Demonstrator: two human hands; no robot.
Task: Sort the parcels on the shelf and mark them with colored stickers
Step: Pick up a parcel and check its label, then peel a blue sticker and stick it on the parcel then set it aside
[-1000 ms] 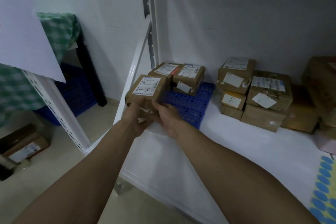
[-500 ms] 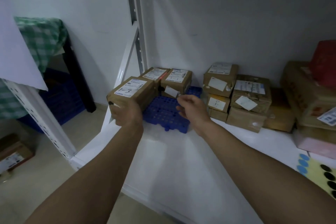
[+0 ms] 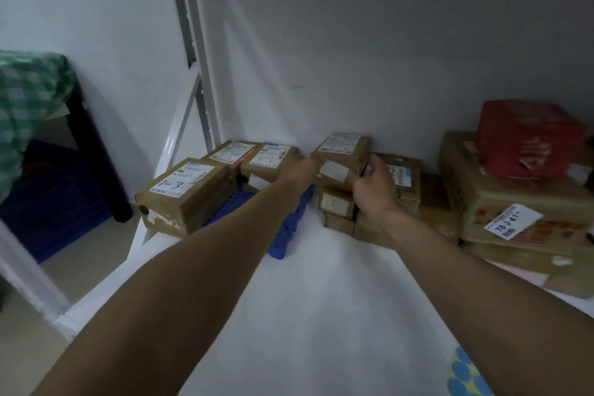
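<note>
Picked out the top box (image 3: 348,151): brown card, one white label on the lid, another on the near face. Sat on a stack of smaller boxes (image 3: 336,206), far on the shelf (image 3: 321,315), right against the wall. To its left, spotted a blue pallet (image 3: 286,235) bearing three boxes, the nearest inked 1-3 (image 3: 186,193). To its right, made out big cartons (image 3: 514,199) with a red pack (image 3: 527,138) on top. Caught a sheet of blue stickers (image 3: 463,376) at the near right edge. Saw the left hand (image 3: 300,170) at the top box's left end, blurred; could not tell its fingers' pose. Saw the right hand (image 3: 374,191) just before the near face, fingers spread and relaxed, thumb up by the right corner, closed on nothing, and covering part of a neighbour box (image 3: 403,177).
</note>
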